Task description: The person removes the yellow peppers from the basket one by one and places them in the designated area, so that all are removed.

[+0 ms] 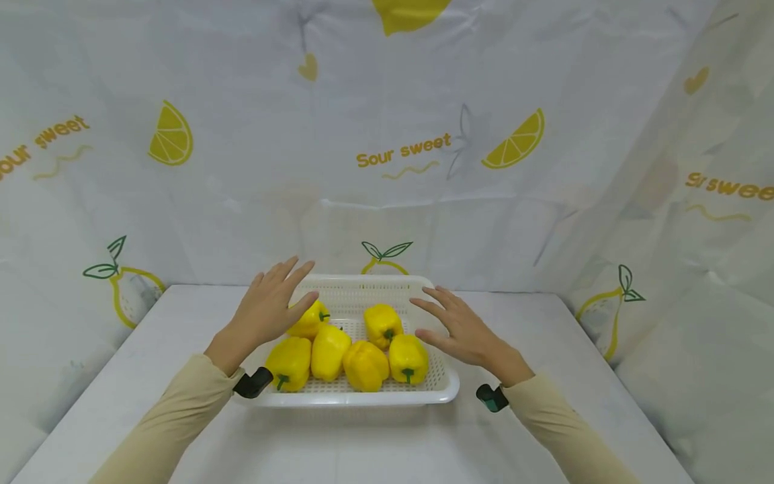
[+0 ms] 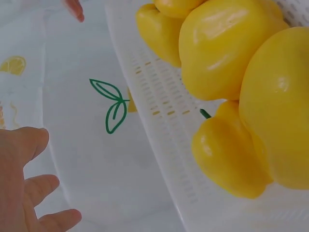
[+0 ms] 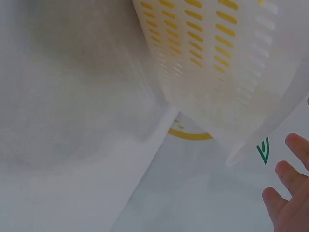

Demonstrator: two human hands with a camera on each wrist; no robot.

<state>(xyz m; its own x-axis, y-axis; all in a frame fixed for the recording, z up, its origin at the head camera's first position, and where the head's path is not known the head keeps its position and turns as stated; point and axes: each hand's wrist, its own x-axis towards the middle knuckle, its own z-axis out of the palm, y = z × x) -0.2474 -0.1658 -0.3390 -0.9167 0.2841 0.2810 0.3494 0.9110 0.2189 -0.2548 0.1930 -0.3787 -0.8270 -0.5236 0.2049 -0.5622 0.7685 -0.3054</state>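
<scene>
A white slotted plastic basket point(image 1: 357, 399) holds several yellow bell peppers point(image 1: 365, 366) with green stems. My left hand point(image 1: 266, 306) is over the basket's left side, fingers spread and holding nothing. It partly covers the back-left bell pepper point(image 1: 310, 319). On the opposite side, my right hand point(image 1: 461, 329) hovers at the right rim with fingers apart and nothing in them. In the left wrist view, peppers point(image 2: 227, 48) fill the right half, and the left fingers point(image 2: 41, 188) stay apart from them. The basket's outer wall point(image 3: 207, 92) shows in the right wrist view, beside the right fingers point(image 3: 289, 176).
The basket stands on a white table point(image 1: 526, 423), with tabletop on both sides and in front. Behind it hangs a white cloth point(image 1: 254, 168) printed with lemons and words; more of the cloth covers the sides. Each wrist carries a small dark device point(image 1: 254, 382).
</scene>
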